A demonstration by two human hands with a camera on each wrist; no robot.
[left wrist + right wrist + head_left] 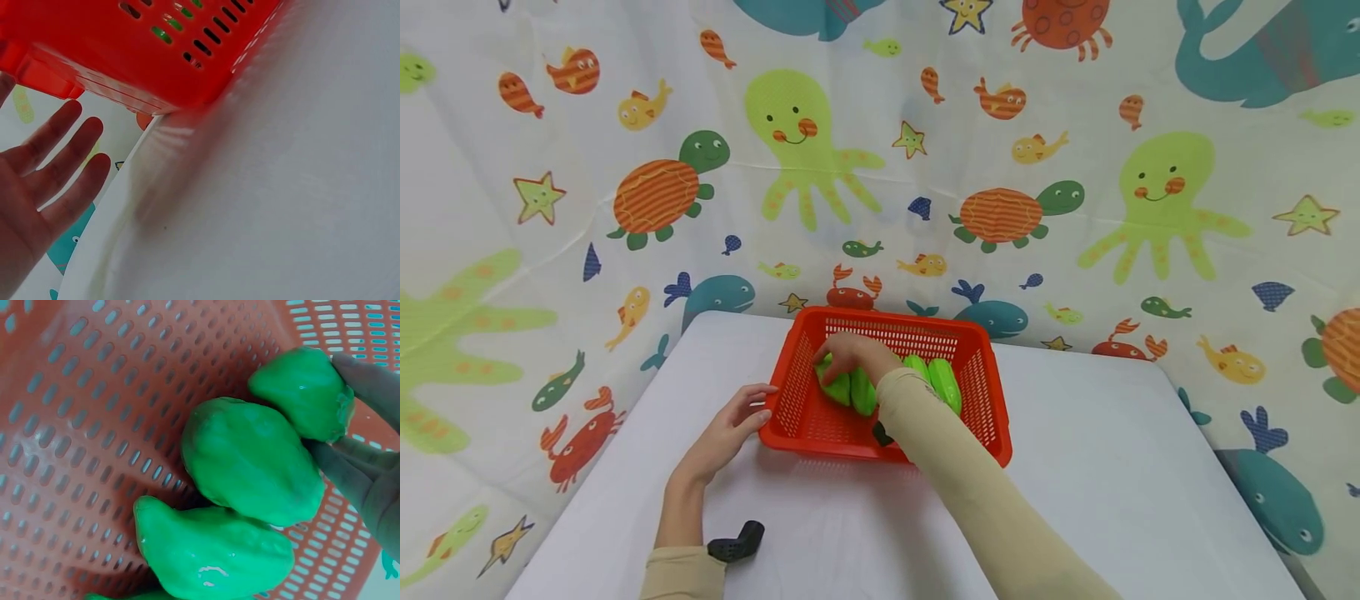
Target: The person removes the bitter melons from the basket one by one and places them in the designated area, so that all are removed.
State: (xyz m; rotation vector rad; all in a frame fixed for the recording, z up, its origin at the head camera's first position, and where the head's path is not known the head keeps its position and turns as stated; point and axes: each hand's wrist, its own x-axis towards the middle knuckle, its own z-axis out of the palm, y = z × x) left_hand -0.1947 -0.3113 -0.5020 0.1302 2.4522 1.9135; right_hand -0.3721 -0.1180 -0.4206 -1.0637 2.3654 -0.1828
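Observation:
A red plastic basket (835,449) with slotted walls holds several lumpy, tapered green vegetables (250,462) lying side by side. My right hand (859,353) reaches inside and pinches the leftmost green vegetable (303,394) by one end, thumb on one side and fingers on the other. That vegetable lies beside a larger one in the right wrist view. My left hand (727,427) is at the basket's left rim, its fingertips right at the edge. In the left wrist view its fingers (65,147) are spread and nearly straight. My right forearm covers part of the basket's front side.
The basket stands on a white table (1120,467) toward its back edge. Behind the table hangs a white curtain (880,117) printed with sea animals. A black strap piece (737,542) sits on my left wrist.

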